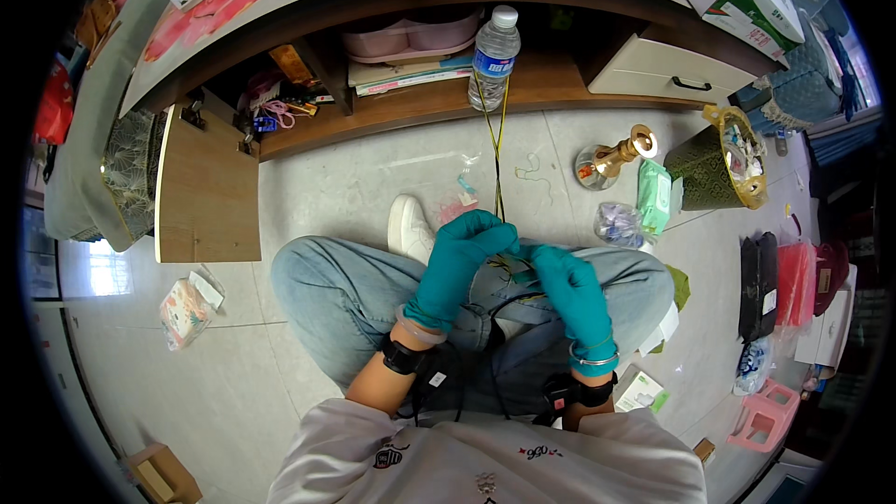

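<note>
Stretching from the bottle (493, 70) at upper centre toward the middle of the frame, the yellow and dark cords (498, 177) are drawn together into a narrow bundle. The left hand (464, 257), covered by a teal glove, is closed on the cords near the centre of the frame. The right hand (567, 285), gloved alike, is held just beside it, with its fingers pinched on strands; which strand is gripped by which finger cannot be told. Both hands are held above the jeans (327, 285), and loose strands are seen between them. The bottle is stood upright on the low shelf (551, 79), with the cords passed around it.

At right of centre, a gold vase (611, 161), a green pack (655, 194) and a bin (693, 173) are placed near one another. At left, a cabinet door (210, 201) is swung open. A pink stool (767, 415) is seen at lower right.
</note>
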{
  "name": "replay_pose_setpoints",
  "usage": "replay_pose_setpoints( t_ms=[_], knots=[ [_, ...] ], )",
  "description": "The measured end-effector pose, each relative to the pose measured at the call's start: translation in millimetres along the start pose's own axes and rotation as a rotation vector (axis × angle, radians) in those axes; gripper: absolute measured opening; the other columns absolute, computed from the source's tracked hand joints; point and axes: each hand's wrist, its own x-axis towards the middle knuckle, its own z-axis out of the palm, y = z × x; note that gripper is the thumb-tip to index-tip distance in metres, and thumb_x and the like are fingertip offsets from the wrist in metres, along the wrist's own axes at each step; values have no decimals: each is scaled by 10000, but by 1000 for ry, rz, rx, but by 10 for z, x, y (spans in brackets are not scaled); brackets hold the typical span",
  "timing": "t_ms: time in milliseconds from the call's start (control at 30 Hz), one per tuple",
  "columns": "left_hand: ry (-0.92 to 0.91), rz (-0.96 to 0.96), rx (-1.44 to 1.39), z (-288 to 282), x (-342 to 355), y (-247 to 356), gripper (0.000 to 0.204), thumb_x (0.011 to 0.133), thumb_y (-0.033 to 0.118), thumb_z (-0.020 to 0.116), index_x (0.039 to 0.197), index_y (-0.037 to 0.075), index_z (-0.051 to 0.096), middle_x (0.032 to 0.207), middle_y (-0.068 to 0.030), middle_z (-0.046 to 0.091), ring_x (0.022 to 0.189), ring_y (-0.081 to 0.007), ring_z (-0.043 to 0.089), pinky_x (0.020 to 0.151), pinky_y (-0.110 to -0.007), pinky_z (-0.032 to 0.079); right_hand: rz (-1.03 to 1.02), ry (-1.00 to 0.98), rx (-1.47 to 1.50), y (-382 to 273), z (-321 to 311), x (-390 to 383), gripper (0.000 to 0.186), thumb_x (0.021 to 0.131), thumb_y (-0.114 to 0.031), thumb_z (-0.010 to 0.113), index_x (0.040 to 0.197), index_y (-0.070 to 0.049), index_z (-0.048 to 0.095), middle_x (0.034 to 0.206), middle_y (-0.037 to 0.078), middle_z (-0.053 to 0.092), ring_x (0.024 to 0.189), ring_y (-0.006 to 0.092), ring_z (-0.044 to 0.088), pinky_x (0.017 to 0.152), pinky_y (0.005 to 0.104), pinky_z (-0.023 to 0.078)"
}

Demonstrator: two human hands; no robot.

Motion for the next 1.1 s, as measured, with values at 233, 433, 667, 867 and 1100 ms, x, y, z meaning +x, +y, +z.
replay_pose_setpoints(
  t_ms=[233, 433, 667, 867, 1100],
  knots=[
    [186, 557, 972, 99, -60, 5, 125, 750, 144, 710, 811, 53, 650, 688, -41, 598, 657, -180, 572, 595, -294, 448, -271, 175, -35, -134, 119, 245, 293, 919, -252, 535, 1030, 3, 627, 827, 34, 646, 701, 83, 555, 620, 232, 444],
    [215, 717, 1203, 100, -73, -1, 111, 726, 144, 719, 804, 84, 666, 707, -65, 587, 635, -224, 552, 579, -321, 439, -19, 8, 234, -61, 249, 446, 234, 903, -203, 553, 940, 17, 628, 830, 74, 666, 714, 110, 601, 634, 236, 470],
    [251, 433, 652, 1, -192, 165, 121, 826, 105, 624, 919, 41, 667, 850, -70, 657, 748, -140, 599, 679, -291, 486, -114, 44, 538, -31, 98, 491, 255, 924, -220, 496, 954, 12, 599, 953, 155, 657, 857, 196, 638, 783, 294, 494],
    [299, 222, 61, -246, -103, 284, 228, 876, 105, 549, 1049, -34, 600, 833, -59, 628, 743, -136, 578, 811, -274, 472, -56, 185, 839, 240, -182, 544, 226, 925, -208, 493, 963, -1, 576, 868, 126, 647, 780, 198, 641, 724, 297, 524],
    [-30, -45, -433, -512, -58, 253, 414, 921, 109, 470, 1305, -29, 402, 690, 51, 401, 576, -7, 364, 566, -167, 391, -87, 105, 710, 270, -145, 529, 182, 894, -196, 551, 946, -28, 601, 630, -10, 496, 516, 55, 416, 447, 187, 306]
  ],
)
